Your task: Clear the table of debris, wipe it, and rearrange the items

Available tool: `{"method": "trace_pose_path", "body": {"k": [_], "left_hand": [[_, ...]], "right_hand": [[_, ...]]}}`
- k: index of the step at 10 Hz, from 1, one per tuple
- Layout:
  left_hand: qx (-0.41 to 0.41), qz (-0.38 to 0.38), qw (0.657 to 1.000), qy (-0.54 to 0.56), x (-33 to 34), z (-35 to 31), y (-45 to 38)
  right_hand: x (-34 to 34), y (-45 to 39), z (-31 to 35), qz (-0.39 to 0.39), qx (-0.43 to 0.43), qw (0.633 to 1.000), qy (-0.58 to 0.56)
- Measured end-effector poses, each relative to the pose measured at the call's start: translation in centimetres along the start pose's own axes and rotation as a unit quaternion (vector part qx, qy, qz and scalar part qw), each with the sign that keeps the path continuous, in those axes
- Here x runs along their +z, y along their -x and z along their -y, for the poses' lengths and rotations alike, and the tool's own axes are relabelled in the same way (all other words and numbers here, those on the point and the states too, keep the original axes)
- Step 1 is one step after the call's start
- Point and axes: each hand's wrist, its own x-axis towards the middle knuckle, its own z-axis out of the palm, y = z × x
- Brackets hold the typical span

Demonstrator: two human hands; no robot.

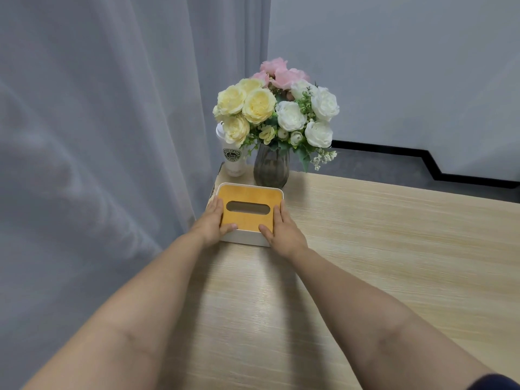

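Gripping the tissue box (pixel 250 212) from both sides: left hand (pixel 212 223) wraps the left end, thumb lying on the near edge of the lid; right hand (pixel 282 229) wraps the right end, thumb likewise on the lid's near edge. Fingers of both hands curl down the box's sides, tips hidden. Cannot tell if the box sits on the table (pixel 394 249) or is raised just off it.

Box: white body, orange-yellow wood-look lid, oval slot in the middle, no tissue showing. It is at the table's far left corner, long axis roughly parallel to the far edge.

Just behind the box: a ribbed smoky glass vase (pixel 271 168) holding a bouquet (pixel 277 108) of cream, white and pink artificial roses. Left of the vase, right at the corner, stands a white lidded coffee cup (pixel 233 159) with a round green logo, upright, partly hidden by blooms.

Table top is light wood grain. Sheer grey curtain (pixel 98 136) hangs along the left; grey wall (pixel 408 80) with black skirting behind.
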Motion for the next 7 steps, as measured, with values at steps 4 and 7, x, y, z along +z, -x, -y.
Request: {"method": "trace_pose_path", "body": {"k": [4, 7], "left_hand": [[-0.008, -0.019, 1.0, -0.016, 0.2, -0.1, -0.4], [0.017, -0.064, 0.991, -0.116, -0.8, -1.8, 0.3]], "right_hand": [[0.2, -0.2, 0.4, 0.006, 0.016, 1.0, -0.009], [-1.3, 0.9, -0.5, -0.039, 0.017, 0.998, 0.043]]}}
